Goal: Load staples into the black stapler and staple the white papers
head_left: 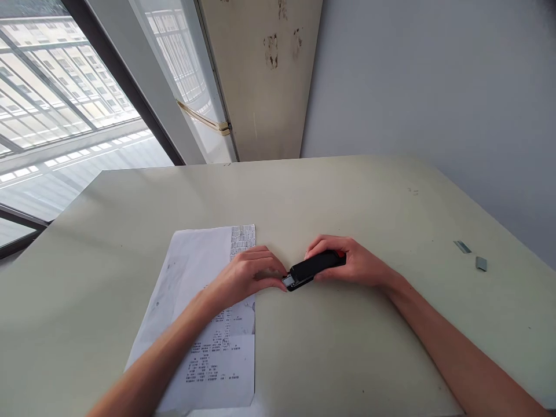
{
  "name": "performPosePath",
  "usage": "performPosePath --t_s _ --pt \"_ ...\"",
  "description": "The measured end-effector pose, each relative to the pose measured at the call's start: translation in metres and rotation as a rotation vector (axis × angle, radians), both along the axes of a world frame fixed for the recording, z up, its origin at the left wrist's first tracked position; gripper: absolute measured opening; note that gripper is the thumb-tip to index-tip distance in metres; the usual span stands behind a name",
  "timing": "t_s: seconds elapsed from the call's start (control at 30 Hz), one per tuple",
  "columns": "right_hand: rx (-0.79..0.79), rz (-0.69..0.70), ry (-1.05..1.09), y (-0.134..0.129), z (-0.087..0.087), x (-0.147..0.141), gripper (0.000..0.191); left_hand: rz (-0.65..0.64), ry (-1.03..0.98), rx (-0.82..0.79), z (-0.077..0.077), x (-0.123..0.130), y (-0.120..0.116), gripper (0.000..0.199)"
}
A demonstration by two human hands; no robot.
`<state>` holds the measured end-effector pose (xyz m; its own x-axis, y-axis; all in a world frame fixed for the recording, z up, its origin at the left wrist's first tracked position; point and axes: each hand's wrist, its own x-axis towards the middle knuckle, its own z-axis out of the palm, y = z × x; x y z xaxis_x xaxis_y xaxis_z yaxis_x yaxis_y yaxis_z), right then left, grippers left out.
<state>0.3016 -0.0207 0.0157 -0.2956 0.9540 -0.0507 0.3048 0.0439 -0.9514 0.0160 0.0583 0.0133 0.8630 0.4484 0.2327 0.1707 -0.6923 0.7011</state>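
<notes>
Black stapler (315, 267) sits btwn the two hands, over the pale surface (347, 359). R hand's fingers (326, 259) grip its back end; L hand's fingers (284, 280) pinch at its front tip, just right of the papers (217, 359).

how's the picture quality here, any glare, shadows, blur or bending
head view: daylight glare washes out the window; soft, faint shadows on the table; lens seems to stretch the edges; print on the paper too small to read; stapler fairly sharp
</notes>
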Motion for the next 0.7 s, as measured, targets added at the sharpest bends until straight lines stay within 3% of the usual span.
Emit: performPosePath --t_s 0.23,0.53,0.7 --pt "0.055 -0.006 -0.001 -0.006 -0.003 -0.018 0.024 0.032 0.054 0.069 -0.002 0.002 -0.004 0.031" --pt "0.066 -0.025 0.007 -0.008 -0.004 -0.022 0.021 0.022 0.021 0.169 -0.003 0.004 -0.007 0.030" --pt "0.041 -0.020 0.001 -0.008 -0.006 -0.021 0.025 0.021 0.057 0.228 0.012 -0.007 0.004 0.038"
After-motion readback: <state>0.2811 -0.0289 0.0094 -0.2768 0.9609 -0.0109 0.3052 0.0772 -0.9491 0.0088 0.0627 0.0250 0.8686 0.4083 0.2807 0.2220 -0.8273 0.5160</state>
